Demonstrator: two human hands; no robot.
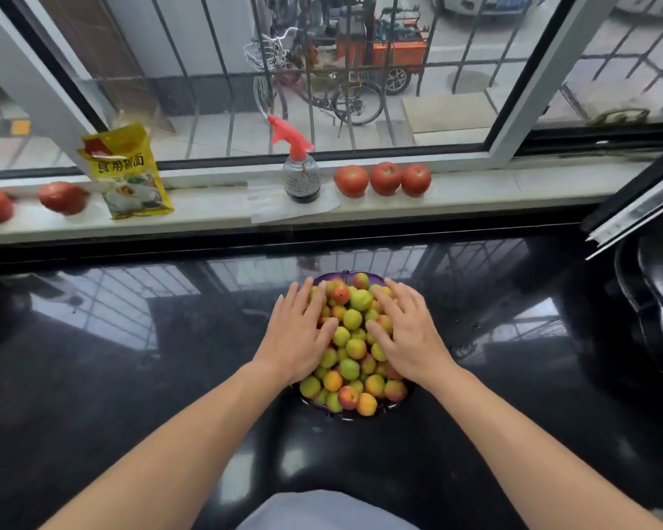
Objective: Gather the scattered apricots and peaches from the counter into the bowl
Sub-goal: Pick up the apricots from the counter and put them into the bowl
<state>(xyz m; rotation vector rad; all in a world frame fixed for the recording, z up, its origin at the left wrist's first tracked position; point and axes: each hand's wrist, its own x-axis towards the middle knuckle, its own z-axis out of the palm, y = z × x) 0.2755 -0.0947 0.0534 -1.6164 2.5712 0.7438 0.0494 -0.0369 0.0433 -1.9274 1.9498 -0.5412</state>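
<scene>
A dark purple bowl (346, 416) stands on the glossy black counter (131, 376), heaped with several small yellow-green and orange-red apricots and peaches (351, 350). My left hand (299, 338) lies flat on the left side of the pile, fingers straight and spread. My right hand (408, 334) lies flat on the right side in the same way. Both palms press on the fruit and cover part of it. No loose fruit shows on the counter around the bowl.
On the white window sill (475, 191) behind the counter stand three red tomatoes (384, 179), a spray bottle (300, 174) with a red trigger, a yellow food packet (129, 174) and two more tomatoes (64, 197) at the left. A black wok (655, 300) sits at the right.
</scene>
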